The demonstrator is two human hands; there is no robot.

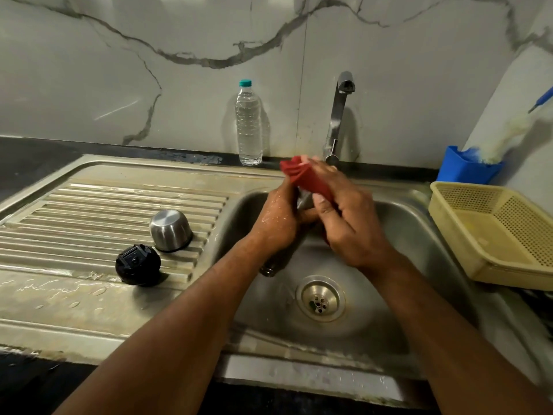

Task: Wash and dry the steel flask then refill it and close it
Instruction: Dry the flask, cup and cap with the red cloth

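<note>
two bare forearms reach in from the bottom edge over the front rim of the stainless steel sink (413,205). over the basin, the left hand (278,217), wet with droplets, is curled round the dark steel flask (276,259), which tilts with one end pointing down towards the camera, above the basin floor and left of the round drain (320,301). most of the flask is hidden by the hands. the right hand (347,223) grips a red cloth (305,178), thumb on top, pressing it against the upper part of the flask; the cloth's bunched end sticks up past the fingers.

on the ribbed draining board (104,211) to the left, a small steel cup (170,230) sits upside down, and just beside it, nearer the camera, lies a round black stopper (138,265). water pools on the flat part of the board.

against the marble-patterned wall stands a clear plastic water bottle with a teal cap (249,124); it carries no readable label. right of it rises the chrome tap (339,115). at far right sit a pale yellow perforated basket (496,232) and, behind it, a blue plastic holder (466,169) with a pale-bristled, blue-handled brush (505,136).
</note>
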